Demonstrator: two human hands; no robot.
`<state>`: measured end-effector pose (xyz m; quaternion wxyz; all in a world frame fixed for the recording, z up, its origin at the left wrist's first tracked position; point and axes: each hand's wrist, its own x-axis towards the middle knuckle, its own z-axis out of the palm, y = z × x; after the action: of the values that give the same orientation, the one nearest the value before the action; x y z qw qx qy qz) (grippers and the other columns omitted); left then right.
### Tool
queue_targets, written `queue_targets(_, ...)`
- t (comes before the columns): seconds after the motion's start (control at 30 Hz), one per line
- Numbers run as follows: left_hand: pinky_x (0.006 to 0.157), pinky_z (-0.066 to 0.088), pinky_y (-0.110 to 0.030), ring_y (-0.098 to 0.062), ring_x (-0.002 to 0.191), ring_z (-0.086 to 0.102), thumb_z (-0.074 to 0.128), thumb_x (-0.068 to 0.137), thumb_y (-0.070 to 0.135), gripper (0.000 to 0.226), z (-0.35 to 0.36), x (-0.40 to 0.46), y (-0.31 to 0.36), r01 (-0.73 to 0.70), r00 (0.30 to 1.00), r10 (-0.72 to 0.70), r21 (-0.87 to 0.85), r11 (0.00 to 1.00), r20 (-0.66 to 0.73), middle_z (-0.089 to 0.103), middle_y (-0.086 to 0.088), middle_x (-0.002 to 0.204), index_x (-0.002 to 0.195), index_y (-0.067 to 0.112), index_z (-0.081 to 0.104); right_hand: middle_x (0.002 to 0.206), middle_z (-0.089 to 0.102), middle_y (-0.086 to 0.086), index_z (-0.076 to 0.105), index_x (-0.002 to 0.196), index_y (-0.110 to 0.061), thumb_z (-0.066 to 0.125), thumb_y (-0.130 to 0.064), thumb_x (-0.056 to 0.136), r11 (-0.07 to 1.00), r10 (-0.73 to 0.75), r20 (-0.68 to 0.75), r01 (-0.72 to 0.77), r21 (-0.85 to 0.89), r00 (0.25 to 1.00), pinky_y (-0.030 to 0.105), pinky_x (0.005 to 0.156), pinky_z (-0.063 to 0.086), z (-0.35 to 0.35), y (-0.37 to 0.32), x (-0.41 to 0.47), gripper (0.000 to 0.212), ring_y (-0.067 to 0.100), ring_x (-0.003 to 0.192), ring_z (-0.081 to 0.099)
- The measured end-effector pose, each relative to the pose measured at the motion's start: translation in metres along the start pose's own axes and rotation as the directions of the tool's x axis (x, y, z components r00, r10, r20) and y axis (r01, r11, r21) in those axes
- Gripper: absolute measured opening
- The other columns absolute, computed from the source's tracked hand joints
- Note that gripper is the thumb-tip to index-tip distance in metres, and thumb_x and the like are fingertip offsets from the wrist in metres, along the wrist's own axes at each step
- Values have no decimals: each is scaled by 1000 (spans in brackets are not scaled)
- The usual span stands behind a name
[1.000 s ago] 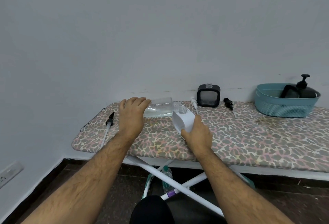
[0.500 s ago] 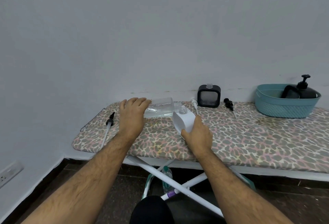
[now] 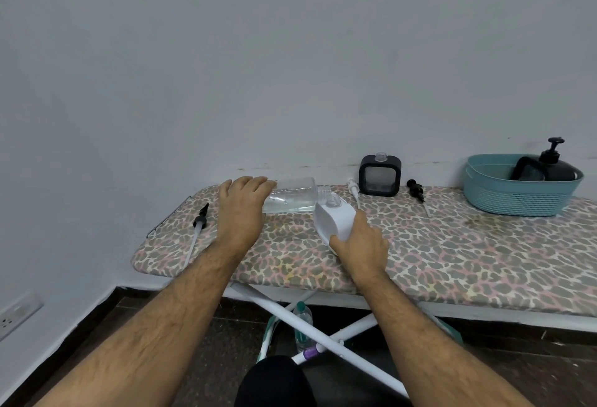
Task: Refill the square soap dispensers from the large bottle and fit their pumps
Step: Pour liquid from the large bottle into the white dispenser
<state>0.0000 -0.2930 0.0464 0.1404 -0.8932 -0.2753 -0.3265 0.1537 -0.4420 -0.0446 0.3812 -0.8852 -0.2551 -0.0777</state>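
**Pouring soap into the white box**

Both of our hands are holding something. Our left hand [image 3: 240, 209] wraps its fingers over the back end of the big clear bottle [image 3: 292, 196], near the middle of the frame. We hold the bottle on its side, with its open mouth pointing right. Clear soap sits low inside it.

Our right hand [image 3: 360, 245] grips the bottom of the white soap box [image 3: 334, 220], fingers curled round it. We tip the box toward the left, so its small clear neck comes up just beside the mouth of the bottle. We cannot tell if soap is running between them.

All of this is over the spotted board [image 3: 452, 254]. At the back, against the wall, stands a black soap box [image 3: 380, 175] with no pump on it. A white pump [image 3: 354, 190] lies just left of it, and a black pump [image 3: 416, 191] lies just right of it. Another black pump [image 3: 199, 222] lies at the left end of the board.

At the right side of the frame sits a blue basket [image 3: 517, 200] with a black pump bottle [image 3: 559, 167] inside.
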Motion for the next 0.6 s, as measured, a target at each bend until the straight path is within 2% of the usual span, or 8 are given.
queue_targets(0.27, 105, 32, -48, -26, 120, 57, 82, 66, -4, 68, -2, 1, 1, -7, 1000, 7, -5, 1000, 8, 66, 2, 127, 126, 24, 64, 100, 66, 6, 46, 125, -17, 69, -45, 79, 1000, -9, 13, 9, 0, 1000, 40, 81, 47, -2, -1, 0, 59, 28, 91, 59)
queue_targets(0.6, 104, 31, -47, -26, 119, 57, 79, 68, -5, 66, -5, 2, 1, -11, 1000, 11, -16, 1000, 10, 66, 1, 128, 126, 22, 65, 103, 67, 7, 45, 124, -17, 69, -44, 80, 1000, -8, 33, 8, -5, 999, 43, 83, 50, -3, -1, 0, 57, 29, 92, 61)
